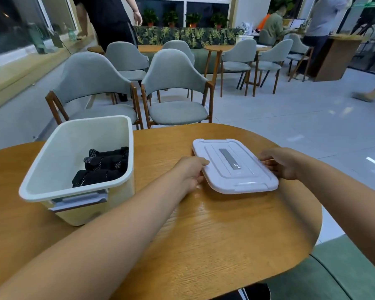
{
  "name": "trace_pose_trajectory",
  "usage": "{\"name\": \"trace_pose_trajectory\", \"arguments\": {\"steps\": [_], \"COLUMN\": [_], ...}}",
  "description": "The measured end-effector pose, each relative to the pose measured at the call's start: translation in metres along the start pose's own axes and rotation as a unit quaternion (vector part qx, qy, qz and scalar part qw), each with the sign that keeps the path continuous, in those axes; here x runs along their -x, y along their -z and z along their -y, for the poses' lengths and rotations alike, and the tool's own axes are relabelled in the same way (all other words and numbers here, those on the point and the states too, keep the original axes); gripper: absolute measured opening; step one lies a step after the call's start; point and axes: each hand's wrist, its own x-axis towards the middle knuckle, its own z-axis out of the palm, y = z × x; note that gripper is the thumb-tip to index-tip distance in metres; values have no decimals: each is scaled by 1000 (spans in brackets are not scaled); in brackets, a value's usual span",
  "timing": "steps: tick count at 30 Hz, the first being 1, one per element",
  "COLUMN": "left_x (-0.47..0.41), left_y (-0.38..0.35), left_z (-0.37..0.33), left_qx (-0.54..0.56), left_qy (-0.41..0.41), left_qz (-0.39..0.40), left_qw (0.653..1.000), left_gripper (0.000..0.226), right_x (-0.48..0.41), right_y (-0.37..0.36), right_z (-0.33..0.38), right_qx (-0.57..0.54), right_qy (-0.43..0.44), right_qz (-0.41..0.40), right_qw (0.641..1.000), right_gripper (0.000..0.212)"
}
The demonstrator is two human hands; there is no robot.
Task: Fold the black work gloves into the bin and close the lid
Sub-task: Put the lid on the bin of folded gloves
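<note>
Black work gloves point(102, 167) lie bunched together at the bottom of the bin point(52, 156), against its right-hand wall, their white-dotted palms showing in places. The bin is a cream plastic tub that stands open at the left of the frame on the wooden counter point(204, 234), with a grey latch point(80, 201) on the end wall nearest the camera.

The lid point(234, 167) is well apart from the bin, at the centre right of the frame. It is white with a grey strip along its middle and faces top side up on the counter. Whether its near edge rests on the wood or is raised a little cannot be told.

The left hand point(191, 172) holds the lid's left edge, the thumb laid on top of the rim and the fingers point(200, 180) curled in under it. The right hand point(279, 163) meets the opposite edge, its fingers point(266, 159) bent round the rim and pinching it. Both forearms reach in from the bottom of the frame.

Beyond the counter, in the upper middle of the frame, two grey padded chairs point(91, 83) with wooden legs stand side by side. More chairs and tables stand behind them, with potted plants along a window at the top. People stand and sit at the upper left and upper right.
</note>
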Motion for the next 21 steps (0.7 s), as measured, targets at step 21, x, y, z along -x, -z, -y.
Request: {"name": "trace_pose_trajectory", "arguments": {"steps": [21], "left_x": [123], "left_y": [184], "left_z": [-139], "left_qx": [-226], "left_qy": [-211], "left_qz": [-113], "left_qw": [944], "left_gripper": [23], "right_x": [111], "right_y": [-145], "right_z": [115], "right_qx": [-108], "right_qy": [205], "right_qz": [154], "right_qw": [961], "right_gripper": [25]}}
